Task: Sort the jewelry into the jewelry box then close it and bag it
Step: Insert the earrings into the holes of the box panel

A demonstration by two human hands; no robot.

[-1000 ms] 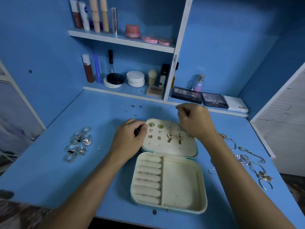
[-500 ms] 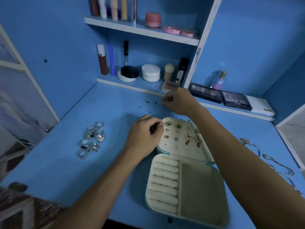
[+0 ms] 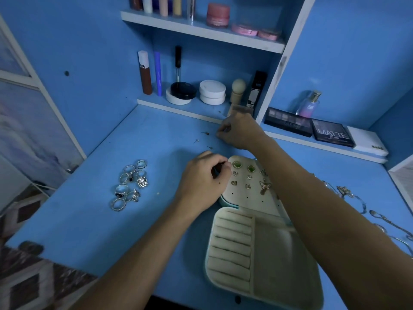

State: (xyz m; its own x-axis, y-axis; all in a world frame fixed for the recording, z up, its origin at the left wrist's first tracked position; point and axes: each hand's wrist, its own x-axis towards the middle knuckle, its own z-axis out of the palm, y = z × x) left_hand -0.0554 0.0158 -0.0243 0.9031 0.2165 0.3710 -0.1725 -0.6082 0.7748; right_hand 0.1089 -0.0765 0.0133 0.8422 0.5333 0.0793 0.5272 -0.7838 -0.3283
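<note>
The jewelry box (image 3: 263, 253) lies open on the blue desk (image 3: 111, 220), earrings (image 3: 248, 175) pinned in its lid. The left hand (image 3: 201, 182) curls at the lid's left edge (what it pinches cannot be told). The right hand (image 3: 239, 130), fingers curled, reaches beyond the box near loose studs (image 3: 206, 133). Rings (image 3: 130, 184) sit well left.

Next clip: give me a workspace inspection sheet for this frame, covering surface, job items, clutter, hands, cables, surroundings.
Surface: blue desk.
Job's things: jewelry box open, ring rolls empty; earrings pinned in lid; rings heaped left; bracelets right; loose studs near shelf.
Clutter: nothing seen.
Hands: left hand curled at lid edge, grip unclear; right hand curled near studs, contents hidden.
Cables: nothing seen.
Surroundings: cosmetics shelves, eyeshadow palettes, perfume bottle.
</note>
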